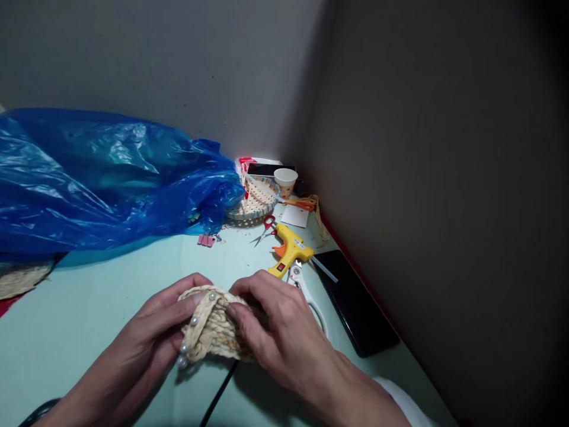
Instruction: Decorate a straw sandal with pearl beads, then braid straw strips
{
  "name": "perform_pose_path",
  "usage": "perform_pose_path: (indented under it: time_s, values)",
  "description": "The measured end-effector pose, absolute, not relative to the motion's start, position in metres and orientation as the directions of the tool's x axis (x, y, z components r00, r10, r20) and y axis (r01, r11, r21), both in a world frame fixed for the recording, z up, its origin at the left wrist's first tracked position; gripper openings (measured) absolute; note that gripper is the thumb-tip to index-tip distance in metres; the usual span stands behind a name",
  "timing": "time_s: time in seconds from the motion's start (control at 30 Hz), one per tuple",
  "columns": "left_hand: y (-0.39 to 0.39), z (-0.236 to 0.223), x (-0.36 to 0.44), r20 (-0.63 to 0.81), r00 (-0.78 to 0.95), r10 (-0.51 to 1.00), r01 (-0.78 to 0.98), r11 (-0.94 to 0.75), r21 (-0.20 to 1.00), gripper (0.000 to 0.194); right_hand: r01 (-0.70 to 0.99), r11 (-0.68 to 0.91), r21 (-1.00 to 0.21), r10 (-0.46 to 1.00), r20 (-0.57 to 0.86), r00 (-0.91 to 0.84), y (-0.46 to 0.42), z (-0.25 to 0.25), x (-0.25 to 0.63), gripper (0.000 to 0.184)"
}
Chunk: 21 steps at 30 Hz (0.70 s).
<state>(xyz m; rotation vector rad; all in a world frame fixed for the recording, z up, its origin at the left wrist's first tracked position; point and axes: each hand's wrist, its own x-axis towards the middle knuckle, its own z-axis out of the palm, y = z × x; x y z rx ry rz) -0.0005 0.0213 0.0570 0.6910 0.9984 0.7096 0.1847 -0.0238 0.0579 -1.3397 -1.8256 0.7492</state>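
Lower centre: one woven piece [222,332], pale twisted fibre, ridged rows, braided band, round pearly beads [194,321]; I see the left hand [155,332] pinching its beaded edge, the right hand [275,326] gripping its other side. Left: blue plastic bag [111,184], glossy, crumpled. Centre right: yellow glue gun [291,246], small label, unreadable to me; smooth black phone [355,302]. Above: patterned paper cup [285,181].
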Motion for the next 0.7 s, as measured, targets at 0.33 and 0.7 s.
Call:
perform_pose_path:
  time_s: [0.33,0.7]
  values:
    - [0.018,0.056,-0.011,-0.475,0.498,0.725,-0.1,0.592,0.799,0.02,0.452,0.27,-0.85,0.962,0.216,-0.168,-0.024,0.058,0.184,0.007]
    - [0.017,0.045,-0.014,-0.424,0.494,0.759,-0.104,0.536,0.838,0.027,0.444,0.286,-0.849,0.955,0.216,-0.201,-0.029,0.058,0.187,0.008]
